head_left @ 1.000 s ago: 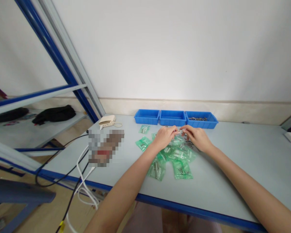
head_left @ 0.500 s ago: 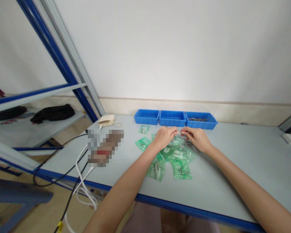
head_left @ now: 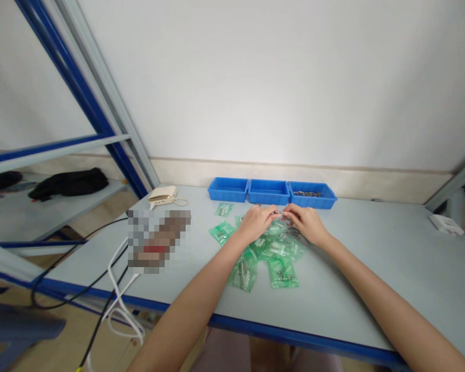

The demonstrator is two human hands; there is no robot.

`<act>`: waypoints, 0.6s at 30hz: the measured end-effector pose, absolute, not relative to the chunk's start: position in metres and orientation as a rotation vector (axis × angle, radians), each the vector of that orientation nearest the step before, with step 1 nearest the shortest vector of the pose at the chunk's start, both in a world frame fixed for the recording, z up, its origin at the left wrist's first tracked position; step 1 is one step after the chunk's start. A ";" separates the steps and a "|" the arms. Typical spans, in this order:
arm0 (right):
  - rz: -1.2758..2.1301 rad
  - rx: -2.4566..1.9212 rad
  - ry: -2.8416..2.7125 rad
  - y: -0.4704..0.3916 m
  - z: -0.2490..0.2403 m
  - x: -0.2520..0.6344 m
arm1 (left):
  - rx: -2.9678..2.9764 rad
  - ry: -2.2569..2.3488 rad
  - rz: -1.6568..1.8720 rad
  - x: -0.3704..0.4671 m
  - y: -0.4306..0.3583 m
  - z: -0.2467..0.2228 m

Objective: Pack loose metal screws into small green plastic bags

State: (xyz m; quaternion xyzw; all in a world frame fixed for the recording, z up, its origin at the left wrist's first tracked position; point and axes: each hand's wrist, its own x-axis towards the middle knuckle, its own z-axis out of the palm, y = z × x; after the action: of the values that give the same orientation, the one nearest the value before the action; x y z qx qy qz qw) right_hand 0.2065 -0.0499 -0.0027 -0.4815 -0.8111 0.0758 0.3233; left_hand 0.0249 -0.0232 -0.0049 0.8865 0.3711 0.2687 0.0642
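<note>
A pale table (head_left: pixel 375 289) bore three blue trays (head_left: pixel 268 198) lined along its back, seemingly to stay within reach. Nearer, green plastic bags (head_left: pixel 283 274) of slim metal parts (head_left: pixel 245 273) lay heaped, probably gathered to be close. Over them, the left hand (head_left: pixel 254 222) and right hand (head_left: pixel 308 222) met, both pinched narrow on a small metal piece (head_left: pixel 278 212) between them, likely steadying it. Its full shape was hidden; some bags were covered, and a pixelated patch (head_left: pixel 158 242) masked whatever lay at left.

Packets (head_left: pixel 283 279) look glossy film, trays (head_left: pixel 228 196) smooth plastic.
</note>
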 end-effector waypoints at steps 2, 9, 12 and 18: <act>0.222 -1.252 -2.144 -0.050 -0.003 0.206 | 2.724 1.098 0.812 0.024 -0.022 -0.005; 0.187 -1.226 -2.130 -0.049 -0.005 0.208 | 2.737 1.181 0.809 0.025 -0.022 -0.008; 0.101 -1.236 -2.149 -0.048 -0.006 0.208 | 2.697 1.167 0.827 0.025 -0.021 -0.009; -0.221 -1.457 -1.981 -0.022 0.003 0.231 | 2.451 1.539 0.897 0.007 -0.001 -0.008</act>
State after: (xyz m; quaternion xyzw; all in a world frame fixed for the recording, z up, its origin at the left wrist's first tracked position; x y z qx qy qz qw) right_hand 0.2308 -0.0221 0.0026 -0.5571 -0.7575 -0.0843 0.3299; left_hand 0.0068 -0.0014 -0.0077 0.8077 0.5071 0.2955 0.0558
